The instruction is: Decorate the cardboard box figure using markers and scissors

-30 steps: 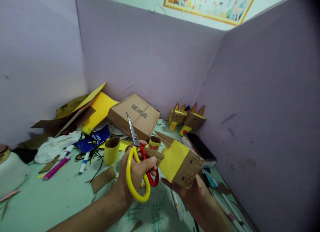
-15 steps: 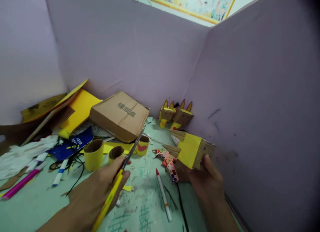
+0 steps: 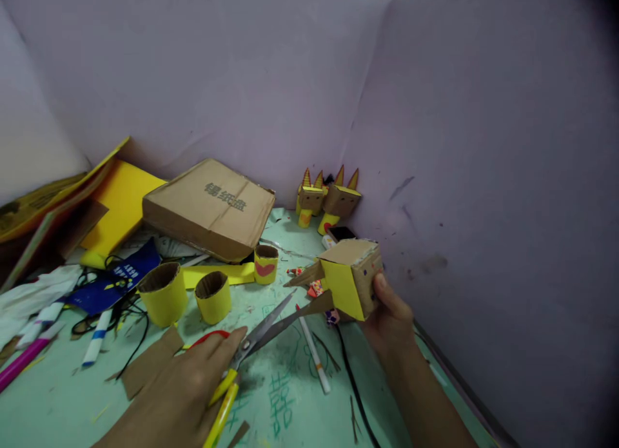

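Box (image 3: 342, 292): raised above the right part of the table (image 3: 58, 412), its yellow side facing my camera.
Right hand (image 3: 393, 322): clamped on the box, thumb against the brown face.
Left hand (image 3: 191, 380): closed round the scissors (image 3: 245, 346) near the pivot, blades parted; I can't tell from here whether they touch the lower horn (image 3: 320, 302).
Box feel: I judge it light and fairly stiff, not slippery, yet easy to crush.
Horns: thin, likely to bend; I'd hold the box by its flat sides instead.
Scissors feel: probably heavier, with slick metal; I'd keep to the handles.
Yellow tubes: big one (image 3: 170, 305) and small one (image 3: 217, 307) stand open-topped, brown inside; I can't see their bottoms.
Heart cup (image 3: 265, 269): upright, contents hidden from me.
Carton (image 3: 213, 206): closed, leaning behind them.
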